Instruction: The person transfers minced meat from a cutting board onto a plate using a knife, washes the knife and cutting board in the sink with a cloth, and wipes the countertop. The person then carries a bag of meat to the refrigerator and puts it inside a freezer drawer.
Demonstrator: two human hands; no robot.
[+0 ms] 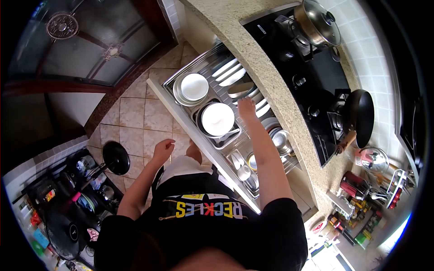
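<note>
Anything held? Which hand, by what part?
Left hand: nothing visible. Right hand: at a dish's near edge; whether gripped, cannot tell.

Pale wall tiles (382, 83) rise behind the speckled counter (267, 81).

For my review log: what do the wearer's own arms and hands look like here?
Both the left hand and right hand are bare, without gloves. The forearms are uncovered, with no watch or bracelet visible. Short black sleeves cover the upper arms, part of a black T-shirt with multicoloured lettering.
</note>
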